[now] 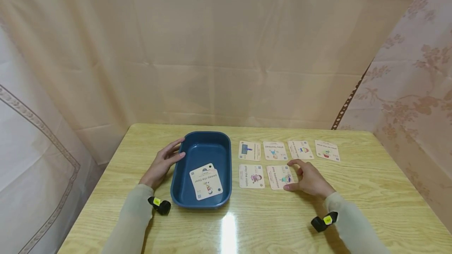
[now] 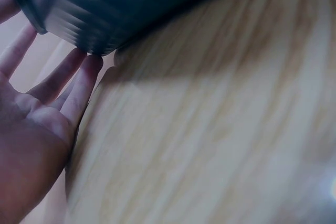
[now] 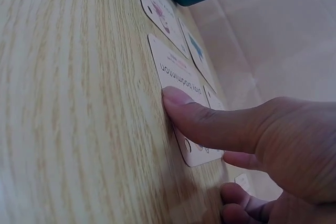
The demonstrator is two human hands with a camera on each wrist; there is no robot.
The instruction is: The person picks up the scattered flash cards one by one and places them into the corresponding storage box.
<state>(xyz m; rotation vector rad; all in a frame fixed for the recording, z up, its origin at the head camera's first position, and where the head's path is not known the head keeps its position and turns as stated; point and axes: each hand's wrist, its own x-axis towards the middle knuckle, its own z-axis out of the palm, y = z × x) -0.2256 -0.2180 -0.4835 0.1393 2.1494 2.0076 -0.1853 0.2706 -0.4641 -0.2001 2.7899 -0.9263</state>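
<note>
Two cards already inside blue tray; six remain on table. Right hand thumb presses near-right card, fingers loosely bent. Left hand fingers straight against tray rim.

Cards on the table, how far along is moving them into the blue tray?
Done: at least two cards lie in the blue tray. In hand: the right hand presses its thumb on the badminton card, while the left hand touches the tray's rim. Left: six cards on the table, counting that one.
</note>
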